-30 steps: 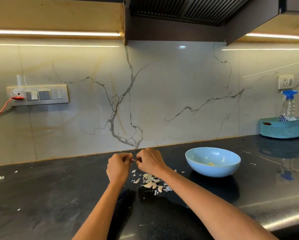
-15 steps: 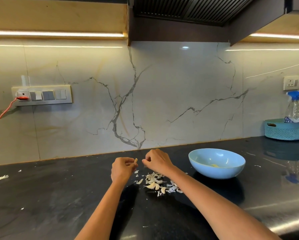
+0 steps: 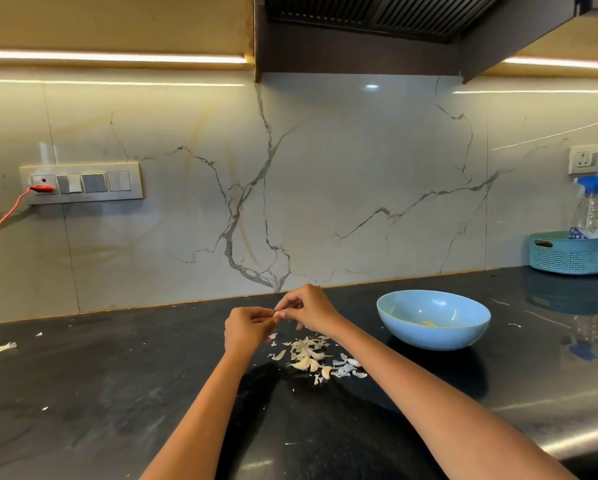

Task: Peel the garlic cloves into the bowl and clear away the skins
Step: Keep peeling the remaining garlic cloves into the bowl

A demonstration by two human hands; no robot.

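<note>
Above the black counter, my left hand pinches a small pale garlic clove at its fingertips. My right hand meets it from the right, its fingertips pinching the same clove. Below the hands lies a heap of garlic cloves and papery skins. A light blue bowl stands to the right of the heap, with one peeled yellowish clove inside.
A teal basket holding a spray bottle stands at the back right against the marble wall. Stray skin scraps lie at the far left of the counter. A red cord hangs from the wall switch panel.
Half a second ago my hands were slightly apart; now the right hand's fingertips have come back onto the clove held by the left.
</note>
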